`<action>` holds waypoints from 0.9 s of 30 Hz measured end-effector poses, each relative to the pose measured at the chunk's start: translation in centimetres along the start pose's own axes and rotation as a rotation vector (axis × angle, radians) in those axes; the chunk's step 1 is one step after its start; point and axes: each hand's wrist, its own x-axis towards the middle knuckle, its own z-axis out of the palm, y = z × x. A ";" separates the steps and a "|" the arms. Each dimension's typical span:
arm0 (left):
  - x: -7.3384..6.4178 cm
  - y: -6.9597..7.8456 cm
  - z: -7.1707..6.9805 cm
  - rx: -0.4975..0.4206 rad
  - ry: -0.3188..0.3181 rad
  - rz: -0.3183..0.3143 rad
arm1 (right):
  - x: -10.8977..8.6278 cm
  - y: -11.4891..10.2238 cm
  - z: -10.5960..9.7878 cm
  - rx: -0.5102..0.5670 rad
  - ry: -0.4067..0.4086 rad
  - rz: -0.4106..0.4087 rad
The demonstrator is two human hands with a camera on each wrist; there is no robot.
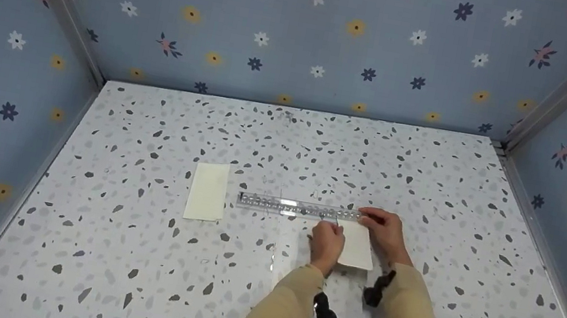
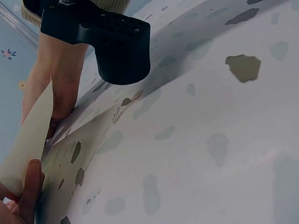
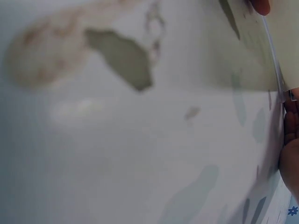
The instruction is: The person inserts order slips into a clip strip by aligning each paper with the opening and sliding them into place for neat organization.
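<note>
A cream sheet of paper [image 1: 358, 248] is tilted up off the tabletop between my two hands. My left hand [image 1: 327, 243] pinches its left edge; in the left wrist view the thumb [image 2: 32, 184] lies against the raised paper [image 2: 32, 126]. A clear plastic ruler [image 1: 292, 207] extends leftward along the paper's far edge. My right hand [image 1: 388, 234] holds the ruler's right end between thumb and fingers, close to the paper's far right corner. In the right wrist view, the ruler's edge [image 3: 274, 60] shows beside the paper [image 3: 287, 37]; most of the right hand is out of frame.
A second cream paper [image 1: 207, 192] lies flat on the speckled white table [image 1: 128, 248], left of the ruler. Blue flowered panels [image 1: 306, 29] enclose the table at the back and both sides. A black wrist camera [image 1: 325, 313] is strapped on the left arm, another [image 1: 378, 289] on the right.
</note>
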 end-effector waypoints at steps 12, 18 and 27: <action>-0.1 0.1 0.2 -0.008 0.013 0.012 | 0.2 0.2 0.0 -0.045 0.013 0.018; 0.0 0.1 0.3 -0.009 -0.002 0.005 | 0.3 0.1 0.0 -0.052 0.016 0.044; 0.2 0.0 0.3 0.006 -0.008 0.016 | 0.1 -0.2 0.0 -0.061 0.009 0.070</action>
